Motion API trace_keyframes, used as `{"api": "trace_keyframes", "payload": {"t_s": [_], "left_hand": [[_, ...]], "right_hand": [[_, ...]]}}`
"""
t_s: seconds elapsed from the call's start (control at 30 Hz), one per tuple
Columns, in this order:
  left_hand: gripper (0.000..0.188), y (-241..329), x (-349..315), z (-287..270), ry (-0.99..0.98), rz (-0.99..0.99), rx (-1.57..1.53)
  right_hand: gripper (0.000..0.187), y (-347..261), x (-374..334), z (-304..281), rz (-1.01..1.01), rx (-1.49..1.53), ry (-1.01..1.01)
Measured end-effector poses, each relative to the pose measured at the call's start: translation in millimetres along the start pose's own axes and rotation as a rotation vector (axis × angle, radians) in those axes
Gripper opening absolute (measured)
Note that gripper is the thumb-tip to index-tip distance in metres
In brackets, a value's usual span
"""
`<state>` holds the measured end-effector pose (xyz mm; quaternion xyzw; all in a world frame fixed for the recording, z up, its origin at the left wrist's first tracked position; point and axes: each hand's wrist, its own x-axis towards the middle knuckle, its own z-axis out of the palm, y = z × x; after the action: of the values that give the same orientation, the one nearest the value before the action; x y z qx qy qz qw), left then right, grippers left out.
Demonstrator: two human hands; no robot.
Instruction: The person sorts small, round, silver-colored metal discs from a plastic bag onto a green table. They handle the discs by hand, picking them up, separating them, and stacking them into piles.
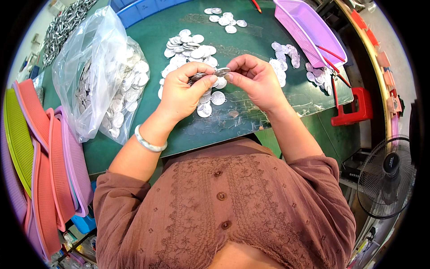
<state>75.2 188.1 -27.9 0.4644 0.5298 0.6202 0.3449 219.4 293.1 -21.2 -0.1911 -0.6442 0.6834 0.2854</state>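
Several round silver-coloured medallions with small loops lie in a heap [186, 47] on the green tabletop, some of them right under my hands. My left hand [181, 92] is closed on a small stack of these medallions [195, 78], pinched between thumb and fingers. Against that stack, my right hand [257, 83] grips the edge of one medallion [222, 71] with thumb and forefinger. A few loose medallions [218, 97] lie just below the fingers. Beyond the right hand is another small group of medallions [280, 67]. The fingers partly hide the held stack.
A clear plastic bag [94, 62] full of medallions stands at left, near stacked coloured baskets [56, 166]. A purple basket [309, 27] and red-handled pliers [333, 67] sit at right. A blue bin [148, 10] is at the back. A fan [387, 179] stands beyond the right table edge.
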Motion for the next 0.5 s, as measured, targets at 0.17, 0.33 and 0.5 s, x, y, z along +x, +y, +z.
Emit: {"api": "trace_keyframes", "payload": {"t_s": [0.17, 0.33, 0.5], "left_hand": [[0.009, -3.2, 1.4, -1.3, 0.037, 0.184, 0.178], [0.01, -4.5, 4.2, -2.4, 0.035, 0.33, 0.252], [0.01, -1.9, 3.1, -1.3, 0.037, 0.352, 0.244]], "right_hand": [[0.01, 1.1, -0.8, -0.2, -0.038, -0.063, 0.005], [0.01, 2.2, -0.6, -0.3, -0.07, -0.127, 0.023], [0.01, 4.1, 0.3, -0.3, -0.082, -0.142, 0.02]]}}
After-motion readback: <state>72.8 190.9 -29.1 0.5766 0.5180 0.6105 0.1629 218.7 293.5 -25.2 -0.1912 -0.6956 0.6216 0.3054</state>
